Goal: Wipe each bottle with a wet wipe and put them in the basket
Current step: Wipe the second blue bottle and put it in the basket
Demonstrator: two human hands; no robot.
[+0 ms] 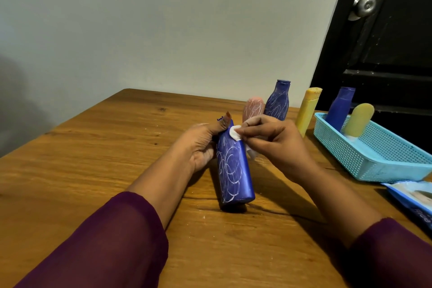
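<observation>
Left hand point(199, 145): one bottle point(233, 170) of six

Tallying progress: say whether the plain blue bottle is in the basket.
In. The plain blue bottle stands inside the basket, behind its near wall.

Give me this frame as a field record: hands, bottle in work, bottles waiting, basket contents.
left hand: grips scribbled blue bottle by its upper part
right hand: pinches wipe against that bottle's shoulder
waiting on table: pink bottle, second scribbled blue bottle, yellow bottle, all standing behind the hands
basket: holds plain blue bottle and pale yellow bottle, both leaning
wipes pack: on table, nearer than the basket, cut off by the frame edge
</observation>
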